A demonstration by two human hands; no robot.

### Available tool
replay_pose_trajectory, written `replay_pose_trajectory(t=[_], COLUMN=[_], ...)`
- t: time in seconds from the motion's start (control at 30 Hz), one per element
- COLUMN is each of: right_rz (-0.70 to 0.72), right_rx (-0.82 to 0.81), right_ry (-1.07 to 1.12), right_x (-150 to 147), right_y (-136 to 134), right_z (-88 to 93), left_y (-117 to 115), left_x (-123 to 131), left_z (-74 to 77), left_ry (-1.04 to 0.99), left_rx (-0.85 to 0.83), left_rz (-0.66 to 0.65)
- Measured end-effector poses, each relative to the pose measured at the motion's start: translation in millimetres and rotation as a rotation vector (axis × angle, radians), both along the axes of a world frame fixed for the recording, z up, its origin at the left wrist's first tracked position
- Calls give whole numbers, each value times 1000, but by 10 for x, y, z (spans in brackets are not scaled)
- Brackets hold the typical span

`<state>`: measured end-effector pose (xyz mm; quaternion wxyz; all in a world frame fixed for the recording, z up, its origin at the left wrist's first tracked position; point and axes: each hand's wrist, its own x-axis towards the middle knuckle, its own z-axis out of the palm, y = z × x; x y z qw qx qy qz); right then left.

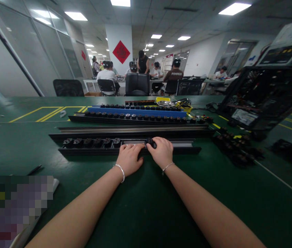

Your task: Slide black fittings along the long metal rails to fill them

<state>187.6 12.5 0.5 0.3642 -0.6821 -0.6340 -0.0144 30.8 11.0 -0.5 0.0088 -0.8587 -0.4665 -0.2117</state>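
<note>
A long black rail (184, 150) lies across the green table (141, 206) right in front of me. Several small black socket modules (91, 142) sit in its left half. My right hand (161, 152) is closed, its fingers pinching one more black module (151, 142) at the rail's middle. My left hand (129, 157) lies beside it, fingers curled down onto the rail's front edge. Each wrist wears a thin bracelet.
Behind the near rail lie an empty dark rail (133, 130), a filled black rail (141, 119) and a blue one (135, 111). A heap of loose black modules (235, 148) sits at right, beside a black machine (264, 93). A pen (34, 169) lies at left. People sit at far tables.
</note>
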Motion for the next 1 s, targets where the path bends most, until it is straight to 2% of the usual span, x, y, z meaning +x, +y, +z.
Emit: replay_pose_trajectory(t=[1.0], right_rz=[-25], right_rx=[13], right_ry=[-20], right_x=[69], right_y=[2], right_z=[-2], left_y=[29], left_x=[-8], left_z=[-11], left_ry=[13], left_rx=[29], left_rz=[8])
